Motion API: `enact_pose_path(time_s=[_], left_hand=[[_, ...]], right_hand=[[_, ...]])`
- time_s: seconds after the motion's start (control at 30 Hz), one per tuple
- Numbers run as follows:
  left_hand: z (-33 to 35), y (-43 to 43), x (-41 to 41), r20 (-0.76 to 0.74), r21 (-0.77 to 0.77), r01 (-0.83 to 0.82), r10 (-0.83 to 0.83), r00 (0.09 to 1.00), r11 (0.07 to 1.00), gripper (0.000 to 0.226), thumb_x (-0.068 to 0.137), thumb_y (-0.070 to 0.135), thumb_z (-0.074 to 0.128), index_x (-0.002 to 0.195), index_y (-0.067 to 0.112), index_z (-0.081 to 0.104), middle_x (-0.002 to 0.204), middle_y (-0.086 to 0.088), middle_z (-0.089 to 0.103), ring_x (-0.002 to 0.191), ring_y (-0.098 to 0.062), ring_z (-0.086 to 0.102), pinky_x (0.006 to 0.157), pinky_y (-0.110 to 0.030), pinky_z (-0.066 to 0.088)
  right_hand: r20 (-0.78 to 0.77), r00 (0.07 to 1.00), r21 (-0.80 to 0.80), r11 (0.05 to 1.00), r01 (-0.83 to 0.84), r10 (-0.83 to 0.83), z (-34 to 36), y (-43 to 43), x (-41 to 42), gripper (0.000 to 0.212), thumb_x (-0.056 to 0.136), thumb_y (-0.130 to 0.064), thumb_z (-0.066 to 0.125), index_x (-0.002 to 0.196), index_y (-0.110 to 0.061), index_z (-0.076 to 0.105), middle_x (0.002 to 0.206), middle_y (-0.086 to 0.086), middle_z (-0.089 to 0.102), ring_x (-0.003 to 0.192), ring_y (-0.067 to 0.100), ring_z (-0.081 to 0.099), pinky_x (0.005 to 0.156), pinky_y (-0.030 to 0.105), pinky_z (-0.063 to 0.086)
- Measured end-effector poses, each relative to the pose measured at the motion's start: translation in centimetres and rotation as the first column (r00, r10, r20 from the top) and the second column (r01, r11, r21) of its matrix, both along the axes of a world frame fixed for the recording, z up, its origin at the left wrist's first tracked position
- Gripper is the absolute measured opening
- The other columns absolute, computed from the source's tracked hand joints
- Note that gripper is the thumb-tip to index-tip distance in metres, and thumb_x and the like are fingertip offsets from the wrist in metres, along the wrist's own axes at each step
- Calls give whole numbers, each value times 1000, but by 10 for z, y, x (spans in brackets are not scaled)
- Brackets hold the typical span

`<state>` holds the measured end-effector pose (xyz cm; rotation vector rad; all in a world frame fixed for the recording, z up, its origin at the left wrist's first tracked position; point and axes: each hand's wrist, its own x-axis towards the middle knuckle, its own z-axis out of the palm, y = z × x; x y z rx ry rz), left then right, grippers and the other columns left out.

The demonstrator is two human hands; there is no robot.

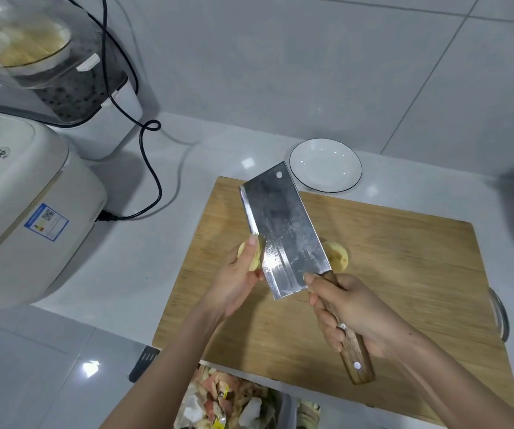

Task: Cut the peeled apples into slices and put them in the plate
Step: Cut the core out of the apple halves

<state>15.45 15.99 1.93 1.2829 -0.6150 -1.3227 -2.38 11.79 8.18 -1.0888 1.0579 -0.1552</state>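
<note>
Your right hand is wrapped firmly around the wooden handle of the cleaver, forefinger tip reaching up to the heel of the blade. You carry the blade in the air above the cutting board, its flat side turned toward you and its tip pointing far and left. Your left hand is curled around a peeled apple piece, fingers closed over its pale flesh, and you hold that piece up against the blade's left edge rather than down on the board. It looks as though you are cutting or trimming in the hand, though how deep the edge sits in the fruit is hidden.

A second peeled apple piece lies on the board just right of the blade, partly hidden behind it. At the far edge of the board, on the white tabletop, stands the white plate with a dark rim; nothing lies in it, so by my reading slicing is only starting.

For the next move, you would do better to set the held piece on the board, steady it with fingertips tucked back, and bring the edge straight down. Watch the thumb near the blade.

Near you, below the board, a bin holds peelings. A rice cooker sits far left.
</note>
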Motion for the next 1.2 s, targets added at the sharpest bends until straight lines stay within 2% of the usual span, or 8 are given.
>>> enact_pose_path(time_s=[0.1,0.2,0.33,0.47,0.6,0.83,1.0,1.2], left_hand=[[1,-1,2,-2,6,23,-23,1000,1000,48,93,46,37,115,9,59,101,-9,68,93,-21,61,84,-32,45],[2,0,4,-38,23,22,-21,999,999,56,91,48,36,130,11,51,124,-9,62,118,-21,57,98,-33,46],[3,4,7,-40,79,44,-41,998,996,47,91,47,36,122,18,56,123,-6,64,116,-20,59,98,-35,48],[-1,14,19,-41,179,55,-48,998,982,56,76,57,64,113,16,60,113,-16,60,102,-24,54,101,-41,42],[-5,30,22,-29,194,29,-24,999,980,56,68,49,71,107,11,59,92,-5,55,89,-20,47,81,-30,45],[-1,75,20,235,220,-53,0,972,974,39,66,42,76,97,30,55,86,2,64,77,-11,57,71,-22,47],[-11,114,16,400,279,-89,-32,916,956,88,48,74,76,115,21,55,104,-13,65,99,-28,62,92,-39,49],[-15,159,16,390,353,-11,-136,911,936,84,46,68,82,112,22,60,103,2,70,98,-17,67,86,-41,54]], right_hand=[[18,1000,52,999,12,-13,1,-2,1,34,93,-31,55,74,-3,50,43,6,37,28,16,32,35,21,34],[29,999,136,990,22,-26,0,-3,1,35,91,-33,55,73,-4,50,42,5,36,28,14,32,35,20,33],[45,999,209,978,8,-18,-3,-2,0,36,85,-39,59,72,-6,51,43,4,36,29,14,32,36,21,33],[39,999,216,976,-15,7,-5,0,-3,37,85,-40,59,73,-6,52,44,4,35,29,14,33,36,21,32],[29,998,205,976,-66,61,-6,4,-4,37,87,-39,58,73,-6,52,44,4,36,29,14,32,37,21,32],[-1,973,180,957,-226,230,-4,22,-14,35,91,-36,55,77,-5,51,45,5,35,31,14,30,35,22,31],[-13,956,201,938,-284,292,2,47,-22,32,91,-33,55,76,-5,50,44,4,35,30,13,30,34,20,28],[-40,965,177,952,-249,260,0,96,-32,33,91,-31,57,70,-6,50,44,6,35,29,15,29,36,19,27]])
